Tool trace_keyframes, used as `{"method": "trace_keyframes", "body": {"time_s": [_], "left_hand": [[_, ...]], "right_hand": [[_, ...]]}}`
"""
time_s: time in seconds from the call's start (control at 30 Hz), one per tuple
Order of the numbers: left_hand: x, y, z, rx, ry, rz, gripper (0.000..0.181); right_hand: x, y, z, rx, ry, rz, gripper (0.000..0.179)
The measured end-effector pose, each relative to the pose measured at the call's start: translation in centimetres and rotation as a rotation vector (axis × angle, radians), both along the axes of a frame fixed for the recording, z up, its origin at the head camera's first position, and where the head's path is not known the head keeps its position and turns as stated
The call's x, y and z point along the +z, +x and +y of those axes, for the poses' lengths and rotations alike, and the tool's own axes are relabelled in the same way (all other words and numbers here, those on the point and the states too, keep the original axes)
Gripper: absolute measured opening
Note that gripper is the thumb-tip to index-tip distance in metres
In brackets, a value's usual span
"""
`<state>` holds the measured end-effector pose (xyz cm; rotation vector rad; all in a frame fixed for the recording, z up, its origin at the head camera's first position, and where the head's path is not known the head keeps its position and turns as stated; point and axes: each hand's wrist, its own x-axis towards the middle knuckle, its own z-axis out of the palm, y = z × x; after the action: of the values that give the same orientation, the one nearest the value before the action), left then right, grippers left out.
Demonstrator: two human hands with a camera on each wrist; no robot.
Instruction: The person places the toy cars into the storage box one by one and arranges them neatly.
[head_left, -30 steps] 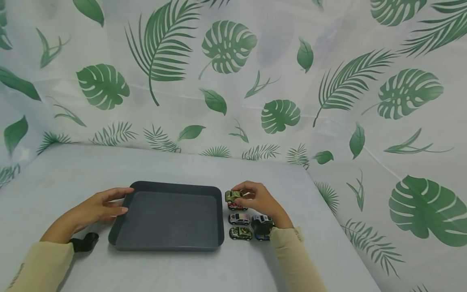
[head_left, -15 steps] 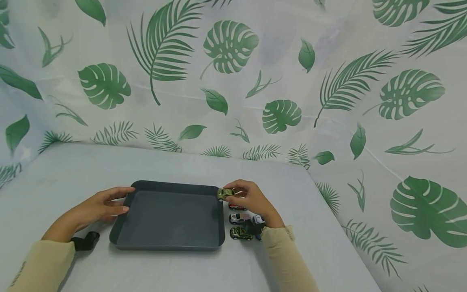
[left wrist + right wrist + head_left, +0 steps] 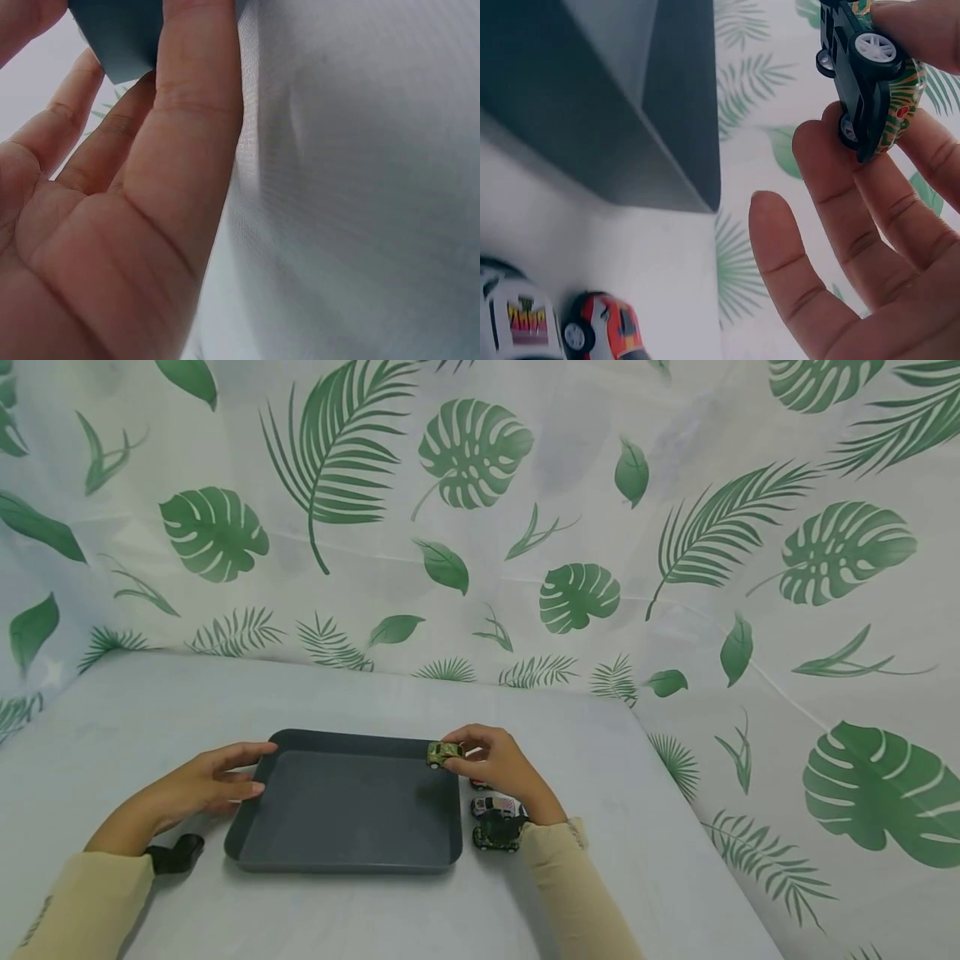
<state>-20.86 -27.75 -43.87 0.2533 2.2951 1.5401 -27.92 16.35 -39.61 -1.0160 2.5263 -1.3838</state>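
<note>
My right hand [image 3: 497,766] pinches a green camouflage toy car [image 3: 445,754] between thumb and fingers, above the far right corner of the dark grey tray [image 3: 337,810]. In the right wrist view, the toy car's [image 3: 866,82] dark underside and white-spoked wheels show, up off the table. My left hand [image 3: 187,789] touches the tray's left edge, thumb and index finger extended to the rim. In the left wrist view, several fingers [image 3: 191,97] reach up to the tray's wall [image 3: 124,37].
Right of the tray stand more toy cars: a red one [image 3: 480,784], a silver one [image 3: 489,807] and a dark green camouflage one [image 3: 495,842]. My right wrist and its black camera partly cover them. A leaf-print cloth [image 3: 480,552] rises behind the white table [image 3: 360,918].
My right hand has carried the green camouflage toy car left, from over the red car to over the tray's far right corner. My left hand stays at the tray's edge.
</note>
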Motion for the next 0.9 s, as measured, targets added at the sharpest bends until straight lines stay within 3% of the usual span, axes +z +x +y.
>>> {"method": "trace_keyframes", "body": {"time_s": [0.6, 0.9], "left_hand": [[-0.1, -0.1, -0.1, -0.012, 0.028, -0.02, 0.08], [0.0, -0.2, 0.0, 0.014, 0.007, -0.031, 0.08]], "right_hand": [[0.3, -0.2, -2.6, 0.036, 0.022, -0.011, 0.029], [0.1, -0.1, -4.0, 0.064, 0.021, 0.0, 0.028]]}}
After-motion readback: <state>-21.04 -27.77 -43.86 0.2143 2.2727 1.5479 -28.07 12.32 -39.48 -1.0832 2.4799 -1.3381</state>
